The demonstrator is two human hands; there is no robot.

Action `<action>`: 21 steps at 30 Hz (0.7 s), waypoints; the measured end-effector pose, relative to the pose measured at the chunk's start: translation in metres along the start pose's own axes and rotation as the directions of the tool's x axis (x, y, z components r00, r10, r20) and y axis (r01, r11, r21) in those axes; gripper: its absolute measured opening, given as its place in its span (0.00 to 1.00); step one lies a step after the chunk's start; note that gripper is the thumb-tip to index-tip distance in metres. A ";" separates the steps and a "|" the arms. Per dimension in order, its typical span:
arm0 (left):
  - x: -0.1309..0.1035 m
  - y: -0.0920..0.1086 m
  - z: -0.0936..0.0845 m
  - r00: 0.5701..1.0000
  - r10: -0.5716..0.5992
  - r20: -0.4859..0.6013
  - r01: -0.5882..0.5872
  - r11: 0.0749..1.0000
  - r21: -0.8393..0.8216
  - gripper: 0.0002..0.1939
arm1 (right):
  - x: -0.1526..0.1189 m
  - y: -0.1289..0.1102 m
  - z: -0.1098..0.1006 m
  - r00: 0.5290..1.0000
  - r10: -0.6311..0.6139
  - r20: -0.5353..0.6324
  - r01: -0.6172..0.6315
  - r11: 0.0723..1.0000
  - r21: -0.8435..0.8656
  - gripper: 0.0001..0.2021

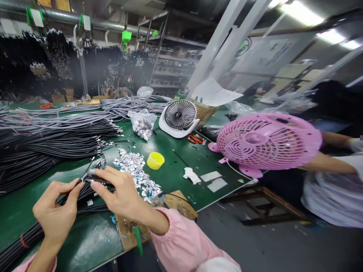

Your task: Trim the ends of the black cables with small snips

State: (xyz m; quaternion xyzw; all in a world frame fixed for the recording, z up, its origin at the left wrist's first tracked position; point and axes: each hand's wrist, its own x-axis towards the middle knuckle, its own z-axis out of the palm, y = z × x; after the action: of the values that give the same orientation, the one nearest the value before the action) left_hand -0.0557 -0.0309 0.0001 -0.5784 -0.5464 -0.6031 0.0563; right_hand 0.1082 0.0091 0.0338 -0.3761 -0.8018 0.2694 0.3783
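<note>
Near a cable's end, my left hand (58,209) pinches a thin black cable (89,166) between thumb and fingers. My right hand (120,190) is closed on the same cable end just beside it, thumb and fingertips together. Several black cables run beneath both hands, and a bundle with a red tie (24,240) lies at the lower left. A pile of small silvery foil pieces (132,166) is spread beyond my right hand. The yellow round container (155,160) stands right of that pile.
Black and grey cable bundles (56,141) cover the left of the green table (170,173). A bag of small parts (142,124), a white fan (180,115), red-handled scissors (196,139) and a pink fan (261,141) stand or lie farther back. A person's arms show at right.
</note>
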 end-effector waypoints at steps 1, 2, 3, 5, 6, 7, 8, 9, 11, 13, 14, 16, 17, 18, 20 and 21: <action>0.000 0.000 0.000 1.000 0.002 0.001 -0.002 1.000 -0.005 0.05 | 0.000 0.000 0.000 1.000 -0.005 -0.001 0.005 1.000 0.023 0.14; 0.000 0.000 0.000 1.000 0.005 0.003 -0.005 1.000 -0.008 0.05 | -0.001 0.000 0.001 1.000 -0.008 -0.003 0.008 0.999 0.046 0.13; 0.000 0.000 0.000 1.000 0.006 0.005 -0.006 1.000 -0.009 0.05 | -0.001 0.001 0.002 1.000 -0.008 -0.010 0.009 0.998 0.064 0.13; 0.000 0.002 -0.001 1.000 0.010 0.005 -0.010 1.000 -0.007 0.05 | -0.001 0.001 0.003 1.000 -0.004 -0.021 0.006 0.997 0.081 0.12; 0.000 0.002 -0.001 1.000 0.016 0.003 -0.016 1.000 -0.003 0.05 | -0.002 0.002 0.004 1.000 -0.004 -0.024 0.006 0.997 0.082 0.12; -0.001 0.003 -0.001 1.000 0.021 0.001 -0.021 1.000 0.002 0.05 | -0.002 0.002 0.005 1.000 -0.004 -0.025 0.006 0.997 0.080 0.12; -0.001 0.004 -0.001 1.000 0.028 -0.004 -0.028 1.000 0.007 0.06 | -0.002 0.002 0.005 1.000 -0.003 -0.024 0.005 0.997 0.076 0.12; -0.001 0.004 -0.001 0.999 0.034 -0.009 -0.034 0.999 0.012 0.06 | -0.002 0.002 0.006 1.000 0.000 -0.021 0.002 0.997 0.076 0.12; -0.002 0.005 -0.001 0.999 0.046 -0.024 -0.046 0.999 0.022 0.06 | -0.001 0.003 0.006 1.000 0.017 -0.009 -0.016 0.995 0.102 0.12; -0.003 0.005 0.000 0.998 0.052 -0.033 -0.051 0.998 0.029 0.06 | 0.000 0.003 0.006 0.999 0.040 0.008 -0.041 0.988 0.147 0.12; -0.003 0.005 0.000 0.998 0.053 -0.038 -0.052 0.998 0.033 0.05 | 0.000 0.003 0.006 0.999 0.046 0.012 -0.048 0.986 0.161 0.11; -0.004 0.004 0.000 0.998 0.050 -0.043 -0.049 0.998 0.037 0.05 | 0.000 0.003 0.006 0.999 0.048 0.001 -0.048 0.989 0.143 0.11; -0.004 0.004 0.000 0.998 0.046 -0.044 -0.045 0.998 0.041 0.05 | 0.000 0.002 0.006 0.999 0.045 -0.012 -0.044 0.992 0.119 0.11; -0.005 0.004 0.000 0.998 0.042 -0.045 -0.040 0.998 0.044 0.05 | 0.000 0.001 0.005 0.999 0.041 -0.024 -0.038 0.995 0.094 0.10; -0.004 0.003 -0.001 0.999 0.025 -0.035 -0.024 0.999 0.048 0.04 | -0.001 -0.001 0.005 0.998 0.033 -0.046 -0.030 0.998 0.056 0.10; -0.004 0.002 -0.001 1.000 0.015 -0.020 -0.014 0.999 0.047 0.04 | -0.001 -0.002 0.006 0.998 0.033 -0.055 -0.030 0.998 0.047 0.10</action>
State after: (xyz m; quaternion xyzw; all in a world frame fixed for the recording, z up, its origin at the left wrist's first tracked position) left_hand -0.0536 -0.0346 -0.0010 -0.5747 -0.5556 -0.5955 0.0798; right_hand 0.1035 0.0063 0.0314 -0.3872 -0.7785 0.2830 0.4048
